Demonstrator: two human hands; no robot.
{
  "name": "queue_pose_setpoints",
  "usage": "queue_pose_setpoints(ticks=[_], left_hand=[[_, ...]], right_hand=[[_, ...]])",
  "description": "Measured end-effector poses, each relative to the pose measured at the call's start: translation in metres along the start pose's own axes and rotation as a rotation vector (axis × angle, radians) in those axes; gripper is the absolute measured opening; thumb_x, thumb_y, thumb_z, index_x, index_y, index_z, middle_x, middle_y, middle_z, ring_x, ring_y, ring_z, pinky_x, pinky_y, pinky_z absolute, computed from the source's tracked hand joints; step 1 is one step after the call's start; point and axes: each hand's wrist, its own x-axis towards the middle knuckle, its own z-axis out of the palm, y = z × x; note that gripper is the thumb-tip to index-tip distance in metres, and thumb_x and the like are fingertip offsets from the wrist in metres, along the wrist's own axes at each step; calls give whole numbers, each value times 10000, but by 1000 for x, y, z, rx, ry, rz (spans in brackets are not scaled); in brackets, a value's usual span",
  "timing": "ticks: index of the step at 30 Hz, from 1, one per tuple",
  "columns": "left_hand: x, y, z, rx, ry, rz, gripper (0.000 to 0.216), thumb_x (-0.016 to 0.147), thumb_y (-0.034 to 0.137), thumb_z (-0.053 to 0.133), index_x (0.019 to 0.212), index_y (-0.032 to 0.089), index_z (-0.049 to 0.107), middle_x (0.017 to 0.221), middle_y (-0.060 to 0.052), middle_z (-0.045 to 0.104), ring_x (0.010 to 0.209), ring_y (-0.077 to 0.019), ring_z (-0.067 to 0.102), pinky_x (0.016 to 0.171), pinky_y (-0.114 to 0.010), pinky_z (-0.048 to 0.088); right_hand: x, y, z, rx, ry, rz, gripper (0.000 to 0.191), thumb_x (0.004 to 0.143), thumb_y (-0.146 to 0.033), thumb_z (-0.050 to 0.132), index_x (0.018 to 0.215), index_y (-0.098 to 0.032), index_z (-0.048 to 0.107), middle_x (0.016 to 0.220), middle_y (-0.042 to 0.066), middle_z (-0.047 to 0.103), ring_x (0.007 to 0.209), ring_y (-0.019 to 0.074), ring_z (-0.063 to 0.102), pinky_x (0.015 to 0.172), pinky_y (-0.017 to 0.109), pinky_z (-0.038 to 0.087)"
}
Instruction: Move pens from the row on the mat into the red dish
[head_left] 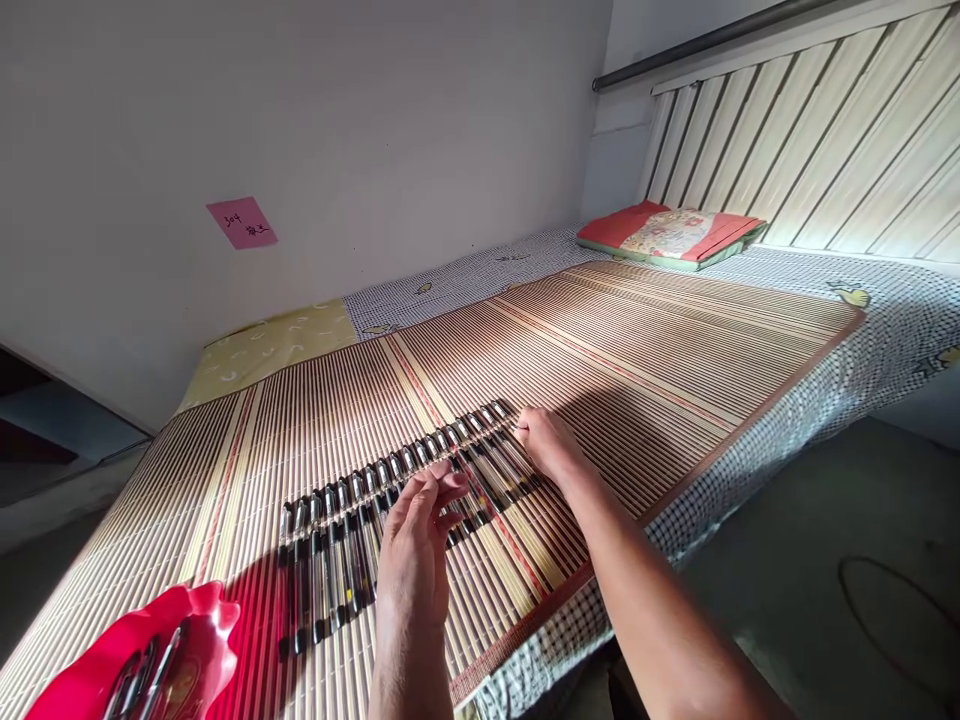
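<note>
A long row of black capped pens (352,500) lies side by side on a striped bamboo mat (637,350). My left hand (420,545) hovers over the middle of the row, fingers curved and slightly apart, fingertips touching the pens. My right hand (546,440) rests at the row's far right end, fingers bent down onto the last pens there. Whether it pinches one is unclear. A red tray (97,665) at the near left holds several more black pens (146,675).
The mat covers a bed with a checked sheet (885,330). A folded red and floral pillow (675,235) lies at the far end. A pink note (241,222) is stuck on the white wall. Dark floor (825,560) lies to the right.
</note>
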Motion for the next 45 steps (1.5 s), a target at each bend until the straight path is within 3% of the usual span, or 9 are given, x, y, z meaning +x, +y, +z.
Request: queue_pose_setpoints(ticks=[7, 11, 17, 25, 32, 45], left_hand=[[1, -2, -3, 3, -38, -6, 462, 618, 496, 923, 943, 179, 834, 923, -77, 780, 855, -184, 688, 663, -234, 468], [1, -3, -4, -8, -48, 10, 441, 651, 496, 908, 946, 176, 837, 925, -79, 778, 849, -179, 690, 664, -229, 468], [0, -2, -4, -7, -51, 4, 461, 630, 491, 923, 944, 167, 830, 913, -79, 772, 842, -182, 684, 656, -233, 467], [3, -2, -7, 7, -66, 27, 439, 681, 492, 898, 959, 162, 820, 903, -77, 780, 848, -176, 688, 664, -231, 473], [6, -2, -10, -3, -66, 34, 431, 662, 477, 913, 941, 163, 816, 884, -76, 784, 820, -169, 697, 637, -215, 472], [5, -4, -10, 25, -70, 33, 411, 691, 456, 896, 957, 153, 814, 905, -91, 779, 804, -177, 694, 641, -229, 475]], right_hand=[[5, 0, 8, -10, -3, 9, 172, 1008, -159, 587, 1033, -114, 751, 1005, 130, 782, 865, 196, 670, 650, 303, 325], [3, 2, 6, -7, 2, 18, 175, 1009, -168, 590, 964, -128, 754, 982, 109, 780, 828, 177, 657, 630, 294, 318], [4, 10, 1, -10, 40, 48, 193, 1016, -197, 596, 1016, -114, 770, 1027, 134, 780, 897, 190, 659, 666, 290, 328], [-5, 24, -14, -15, -30, 65, 226, 972, -99, 563, 884, -136, 768, 877, 96, 762, 745, 168, 626, 609, 291, 317], [-17, 43, -27, -42, -121, 64, 97, 900, -161, 718, 815, -166, 763, 834, 109, 748, 753, 198, 643, 676, 304, 375], [-20, 34, -23, 6, -127, 29, 174, 937, -113, 627, 822, -183, 737, 848, 66, 731, 705, 159, 599, 658, 284, 360]])
